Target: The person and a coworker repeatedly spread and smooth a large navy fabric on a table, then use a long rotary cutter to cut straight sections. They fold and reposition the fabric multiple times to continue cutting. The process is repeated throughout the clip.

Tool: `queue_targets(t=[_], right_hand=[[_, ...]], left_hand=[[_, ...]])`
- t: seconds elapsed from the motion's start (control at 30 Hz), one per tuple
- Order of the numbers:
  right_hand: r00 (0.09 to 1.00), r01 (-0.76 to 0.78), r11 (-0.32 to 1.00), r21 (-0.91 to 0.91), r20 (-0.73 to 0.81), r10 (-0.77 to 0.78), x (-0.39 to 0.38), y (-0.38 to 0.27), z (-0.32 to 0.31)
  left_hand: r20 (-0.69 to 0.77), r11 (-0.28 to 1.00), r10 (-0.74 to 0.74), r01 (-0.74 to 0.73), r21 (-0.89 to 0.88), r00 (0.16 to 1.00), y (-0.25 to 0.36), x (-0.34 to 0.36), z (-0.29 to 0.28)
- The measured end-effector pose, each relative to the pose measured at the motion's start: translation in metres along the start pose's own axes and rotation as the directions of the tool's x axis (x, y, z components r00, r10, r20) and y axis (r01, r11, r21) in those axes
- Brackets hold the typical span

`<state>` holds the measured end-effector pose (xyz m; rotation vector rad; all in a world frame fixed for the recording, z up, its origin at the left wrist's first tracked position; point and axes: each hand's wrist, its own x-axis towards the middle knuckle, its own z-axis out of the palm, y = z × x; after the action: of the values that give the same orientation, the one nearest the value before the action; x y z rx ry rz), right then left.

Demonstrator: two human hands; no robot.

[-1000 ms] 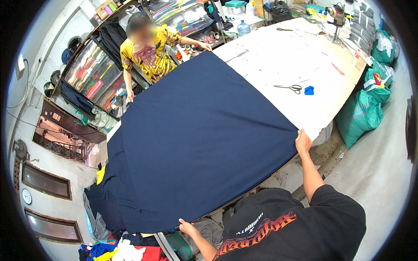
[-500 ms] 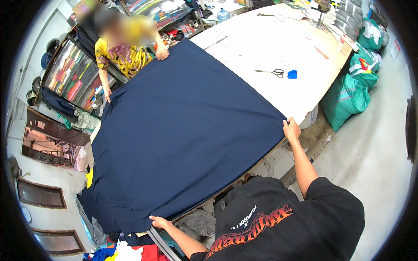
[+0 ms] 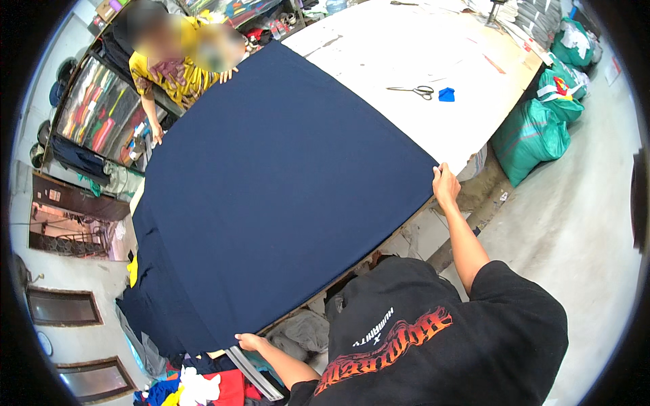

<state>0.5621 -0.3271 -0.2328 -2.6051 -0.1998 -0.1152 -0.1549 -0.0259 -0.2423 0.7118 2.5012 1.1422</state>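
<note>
A large sheet of navy blue fabric (image 3: 284, 183) lies spread over the white table, smooth across most of its surface. My right hand (image 3: 445, 185) pinches its corner at the right, by the near table edge. At the lower left, my left hand (image 3: 250, 342) grips the near edge of the same cloth. Opposite me, a person in a yellow patterned shirt (image 3: 181, 86) touches the far edge, one hand (image 3: 229, 74) close to the far corner and the other (image 3: 157, 132) farther left. The fabric hangs over the table's left end in folds.
Scissors (image 3: 421, 91) and a small blue scrap (image 3: 446, 95) rest on the white tabletop (image 3: 379, 54) beyond the fabric. Green sacks (image 3: 531, 139) stand on the floor at the right. Colourful cloth (image 3: 200, 389) is piled below my left hand, beside a metal bar (image 3: 254, 372).
The fabric's wrinkles have smoothed out, and its right edge looks straighter. The co-worker's hand near the far corner has flattened its fingers. The whole view has shifted slightly.
</note>
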Motion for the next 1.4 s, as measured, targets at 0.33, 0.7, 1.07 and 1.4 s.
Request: queue_targets(t=[0.33,0.7,1.07,1.4], right_hand=[[0.996,0.085,0.987,-0.133,-0.021,-0.089,0.003,0.004,0.007],[0.974,0.193,0.960,-0.203,-0.079,-0.213,0.001,0.007,-0.002],[0.971,0.191,0.940,-0.281,-0.088,-0.224,0.016,0.031,0.006],[0.908,0.328,0.945,-0.007,-0.273,-0.317,-0.028,-0.043,0.011]], left_hand=[[0.017,0.976,0.113,-0.114,0.185,0.993,-0.018,0.019,-0.013],[-0.179,0.931,0.258,-0.195,0.309,0.949,-0.016,0.015,-0.012],[0.028,0.900,0.252,-0.245,0.360,0.967,-0.038,0.041,-0.011],[0.080,0.838,0.486,-0.490,0.240,0.870,-0.050,0.122,-0.031]])
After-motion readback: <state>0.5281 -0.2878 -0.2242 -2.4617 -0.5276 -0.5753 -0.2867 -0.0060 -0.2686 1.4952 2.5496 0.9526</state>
